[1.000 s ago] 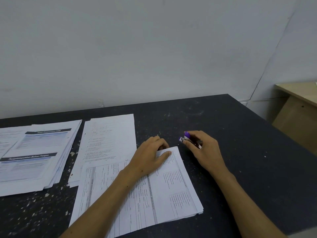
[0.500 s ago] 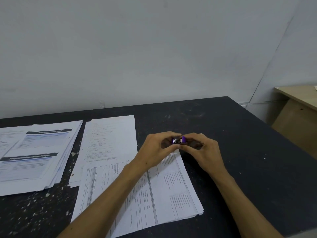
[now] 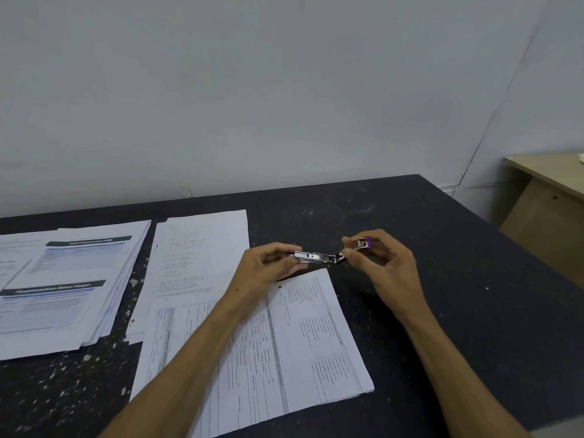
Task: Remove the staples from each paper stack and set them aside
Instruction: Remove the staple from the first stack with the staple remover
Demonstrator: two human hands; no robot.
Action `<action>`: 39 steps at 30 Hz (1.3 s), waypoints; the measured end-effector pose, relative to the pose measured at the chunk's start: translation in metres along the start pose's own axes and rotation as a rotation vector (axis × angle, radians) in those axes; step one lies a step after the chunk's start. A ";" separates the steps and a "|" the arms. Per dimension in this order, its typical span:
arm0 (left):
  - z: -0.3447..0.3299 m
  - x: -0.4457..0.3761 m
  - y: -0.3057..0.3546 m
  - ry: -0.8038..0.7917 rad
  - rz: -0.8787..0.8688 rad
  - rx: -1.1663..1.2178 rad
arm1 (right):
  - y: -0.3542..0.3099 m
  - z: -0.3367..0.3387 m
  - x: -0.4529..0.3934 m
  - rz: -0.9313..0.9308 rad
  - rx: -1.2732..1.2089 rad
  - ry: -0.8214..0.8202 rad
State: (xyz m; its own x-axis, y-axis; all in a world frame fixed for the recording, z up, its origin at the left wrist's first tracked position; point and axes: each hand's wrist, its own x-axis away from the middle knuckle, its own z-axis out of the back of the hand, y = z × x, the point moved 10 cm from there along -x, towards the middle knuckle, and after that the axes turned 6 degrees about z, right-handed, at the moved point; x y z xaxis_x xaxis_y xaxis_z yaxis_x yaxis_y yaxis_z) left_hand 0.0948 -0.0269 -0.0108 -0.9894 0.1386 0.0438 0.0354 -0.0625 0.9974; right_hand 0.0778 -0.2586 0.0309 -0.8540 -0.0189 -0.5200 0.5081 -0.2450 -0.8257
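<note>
stapler [image 3: 328, 255], small, metal with purple plastic ends, is held swung open above the far edge of the nearest paper stack [image 3: 278, 352]; left hand [image 3: 268, 267] pinches the longer metal half at its purple end, right hand [image 3: 384, 263] pinches the shorter half between thumb and fingertips, the two halves joined at a hinge between the hands; it looks light, rigid and rather slick, so a grip on the plastic ends seems safer than on bare metal; the sheets are thin, floppy and easy to tear, best pressed flat near the stapled corner; whether a staple sits there cannot be told; further stacks [image 3: 63, 289] lie to the left on the dark table [image 3: 442, 311]; no container is visible, so nothing is held in one.
</note>
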 end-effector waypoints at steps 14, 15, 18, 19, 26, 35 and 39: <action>0.008 0.000 -0.002 0.057 0.029 0.008 | -0.006 -0.010 0.002 0.070 0.118 -0.037; 0.007 0.001 -0.001 0.048 0.026 0.004 | -0.007 -0.014 0.003 0.080 0.134 -0.053; 0.004 0.001 0.005 0.026 0.001 -0.026 | -0.008 -0.024 0.004 0.135 0.244 -0.087; 0.002 0.002 0.008 0.014 -0.011 -0.040 | -0.011 -0.027 0.004 0.169 0.293 -0.099; -0.018 0.003 0.021 -0.074 -0.082 -0.070 | -0.011 -0.045 0.005 0.326 0.455 -0.141; -0.033 0.005 0.024 -0.116 -0.059 -0.015 | -0.009 -0.046 0.006 0.335 0.489 -0.189; -0.033 0.005 0.028 -0.051 -0.127 -0.163 | -0.012 -0.050 0.006 0.348 0.524 -0.219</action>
State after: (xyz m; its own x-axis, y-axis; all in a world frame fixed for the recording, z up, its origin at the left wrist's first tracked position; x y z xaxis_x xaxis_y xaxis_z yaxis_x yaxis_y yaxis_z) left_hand 0.0864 -0.0602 0.0156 -0.9760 0.2047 -0.0747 -0.1164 -0.1995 0.9730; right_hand 0.0719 -0.2070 0.0265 -0.6810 -0.3652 -0.6347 0.6841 -0.6265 -0.3735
